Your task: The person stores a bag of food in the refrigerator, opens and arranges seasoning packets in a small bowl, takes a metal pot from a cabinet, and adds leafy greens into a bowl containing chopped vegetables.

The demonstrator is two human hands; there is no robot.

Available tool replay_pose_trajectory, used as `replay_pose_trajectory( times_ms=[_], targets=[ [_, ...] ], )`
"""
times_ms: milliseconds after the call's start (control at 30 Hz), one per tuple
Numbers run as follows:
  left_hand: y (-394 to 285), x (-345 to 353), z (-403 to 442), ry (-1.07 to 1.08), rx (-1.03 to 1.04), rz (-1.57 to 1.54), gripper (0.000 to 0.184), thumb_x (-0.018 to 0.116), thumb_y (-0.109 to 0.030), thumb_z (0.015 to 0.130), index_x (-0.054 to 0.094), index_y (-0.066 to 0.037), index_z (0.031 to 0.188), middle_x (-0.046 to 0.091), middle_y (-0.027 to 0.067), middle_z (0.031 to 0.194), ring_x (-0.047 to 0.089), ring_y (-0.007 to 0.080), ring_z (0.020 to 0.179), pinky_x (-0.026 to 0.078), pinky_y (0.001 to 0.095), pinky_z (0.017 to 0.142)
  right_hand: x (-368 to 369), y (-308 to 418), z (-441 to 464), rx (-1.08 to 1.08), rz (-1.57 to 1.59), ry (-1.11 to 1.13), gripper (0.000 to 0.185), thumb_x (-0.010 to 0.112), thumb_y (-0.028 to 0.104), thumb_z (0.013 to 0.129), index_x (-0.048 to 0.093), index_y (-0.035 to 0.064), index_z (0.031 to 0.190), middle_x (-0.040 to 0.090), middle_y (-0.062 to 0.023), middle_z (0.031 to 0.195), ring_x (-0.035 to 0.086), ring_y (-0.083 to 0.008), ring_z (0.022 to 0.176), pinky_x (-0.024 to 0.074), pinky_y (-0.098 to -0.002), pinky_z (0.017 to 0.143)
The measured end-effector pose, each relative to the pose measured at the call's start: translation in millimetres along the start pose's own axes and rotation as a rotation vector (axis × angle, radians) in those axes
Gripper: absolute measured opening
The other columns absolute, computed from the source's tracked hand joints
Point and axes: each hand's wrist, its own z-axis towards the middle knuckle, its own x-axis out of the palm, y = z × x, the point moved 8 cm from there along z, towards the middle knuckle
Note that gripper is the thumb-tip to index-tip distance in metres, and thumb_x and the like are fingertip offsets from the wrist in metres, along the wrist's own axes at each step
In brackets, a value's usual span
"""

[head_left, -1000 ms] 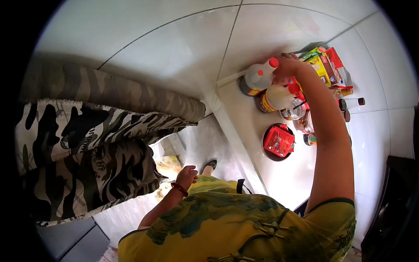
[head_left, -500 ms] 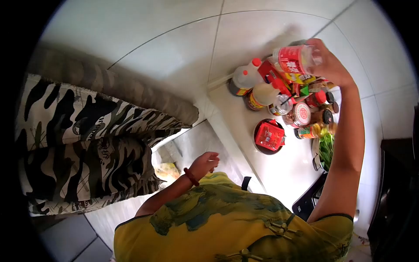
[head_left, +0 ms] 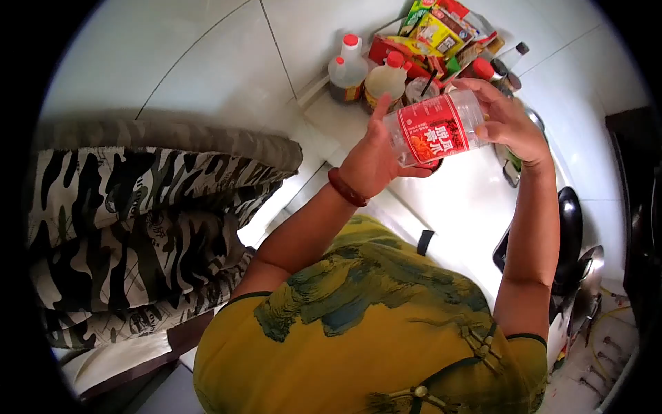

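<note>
A clear plastic jar (head_left: 434, 127) with a red label printed in white characters lies sideways in the air between my hands, above the white counter. Its left end rests in my left hand (head_left: 370, 157), thumb up along the side and fingers beneath. My right hand (head_left: 509, 125) grips the right end, with its fingers bent round the rim. That end is partly covered, so I cannot make out whether a cap is on it. Behind the jar, a clear container with a dark handle (head_left: 422, 90) is partly hidden.
Two red-capped jugs (head_left: 347, 72) (head_left: 386, 83) stand on the counter (head_left: 476, 193) by the wall. Bright food packets (head_left: 441, 31) and several seasoning bottles (head_left: 507, 65) crowd the back. A black pan (head_left: 569, 231) is at right; camouflage cloth (head_left: 152, 228) fills the left.
My right hand has brought the jar down and leftward from above the bottles. My left hand has risen from beside my body and taken hold of the jar's other end.
</note>
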Motion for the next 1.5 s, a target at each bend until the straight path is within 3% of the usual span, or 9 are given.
replay_pose_trajectory(
  times_ms=[167, 267, 500, 667, 800, 967, 1067, 1233, 1500],
  targets=[
    [23, -23, -20, -0.254, -0.034, 0.115, 0.067, 0.051, -0.046, 0.09, 0.01, -0.023, 0.138, 0.038, 0.0091, 0.134, 0.05, 0.0304, 0.114, 0.054, 0.0491, 0.076, 16, -43, -8, 0.143, -0.069, 0.017, 0.084, 0.073, 0.045, 0.065, 0.041, 0.013, 0.136, 0.048, -0.0131, 0.129, 0.048, -0.0246, 0.117, 0.0376, -0.0353, 0.099],
    [34, -42, -31, -0.342, -0.071, 0.059, 0.053, 0.05, -0.042, 0.091, 0.023, -0.022, 0.132, 0.043, 0.0071, 0.129, 0.053, 0.0284, 0.11, 0.055, 0.0458, 0.07, 30, -49, -14, 0.208, -0.061, 0.066, 0.097, 0.079, 0.047, 0.059, 0.037, 0.0045, 0.136, 0.049, -0.0124, 0.128, 0.052, -0.0229, 0.111, 0.0442, -0.0328, 0.091],
    [32, -49, -53, -0.455, -0.146, 0.118, 0.043, 0.047, -0.045, 0.091, 0.038, -0.02, 0.125, 0.05, 0.0043, 0.121, 0.058, 0.0246, 0.099, 0.054, 0.0411, 0.064, 53, -35, -25, 0.104, -0.126, 0.084, 0.085, 0.082, 0.026, 0.063, 0.039, 0.0064, 0.133, 0.044, -0.0093, 0.134, 0.052, -0.0226, 0.111, 0.0488, -0.0338, 0.086],
    [62, -55, -55, -0.376, -0.324, -0.252, 0.057, 0.025, -0.058, 0.092, 0.05, -0.014, 0.12, 0.065, 0.0057, 0.103, 0.064, 0.0229, 0.085, 0.053, 0.0357, 0.051, 82, 3, -30, -0.204, -0.427, 0.171, 0.084, 0.081, 0.003, 0.058, 0.043, 0.0163, 0.132, 0.038, -0.0066, 0.139, 0.039, -0.0235, 0.126, 0.0425, -0.0365, 0.095],
    [48, -57, -62, -0.459, -0.256, -0.148, 0.054, 0.029, -0.056, 0.093, 0.049, -0.014, 0.121, 0.064, 0.0056, 0.104, 0.064, 0.021, 0.087, 0.054, 0.0358, 0.051, 81, 10, -30, -0.154, -0.456, 0.215, 0.102, 0.085, 0.007, 0.049, 0.037, 0.0208, 0.138, 0.03, -0.0082, 0.145, 0.033, -0.0284, 0.131, 0.0317, -0.0385, 0.106],
    [36, -61, -59, -0.525, -0.181, 0.062, 0.052, 0.035, -0.055, 0.092, 0.048, -0.015, 0.121, 0.063, 0.0043, 0.106, 0.064, 0.018, 0.088, 0.054, 0.0359, 0.055, 61, -38, -24, 0.089, -0.184, 0.01, 0.082, 0.057, 0.059, 0.079, 0.032, 0.0104, 0.14, 0.034, -0.0168, 0.142, 0.045, -0.0257, 0.121, 0.0414, -0.0383, 0.096],
    [38, -68, -59, -0.55, -0.167, 0.164, 0.053, 0.036, -0.056, 0.091, 0.048, -0.015, 0.122, 0.063, 0.0034, 0.108, 0.063, 0.018, 0.088, 0.054, 0.0357, 0.056, 63, -52, -31, 0.429, -0.083, 0.056, 0.076, 0.057, 0.056, 0.081, 0.036, 0.0091, 0.137, 0.041, -0.0145, 0.136, 0.05, -0.0225, 0.113, 0.0448, -0.0343, 0.091],
    [44, -64, -62, -0.523, -0.256, 0.092, 0.052, 0.036, -0.055, 0.091, 0.047, -0.015, 0.122, 0.062, 0.0034, 0.108, 0.063, 0.0184, 0.088, 0.054, 0.035, 0.055, 68, -26, -32, 0.073, -0.12, 0.116, 0.076, 0.068, -0.005, 0.056, 0.045, 0.0147, 0.126, 0.042, -0.0044, 0.133, 0.04, -0.0218, 0.125, 0.0371, -0.0369, 0.1],
    [69, -55, -60, -0.373, -0.499, -0.267, 0.057, 0.025, -0.059, 0.091, 0.047, -0.017, 0.124, 0.062, 0.0059, 0.109, 0.063, 0.0262, 0.088, 0.049, 0.0289, 0.047, 68, -12, -49, -0.113, -0.275, 0.071, 0.071, 0.062, -0.012, 0.058, 0.048, 0.0173, 0.121, 0.04, -0.0039, 0.132, 0.037, -0.0214, 0.126, 0.0382, -0.0363, 0.097]
  ],
)
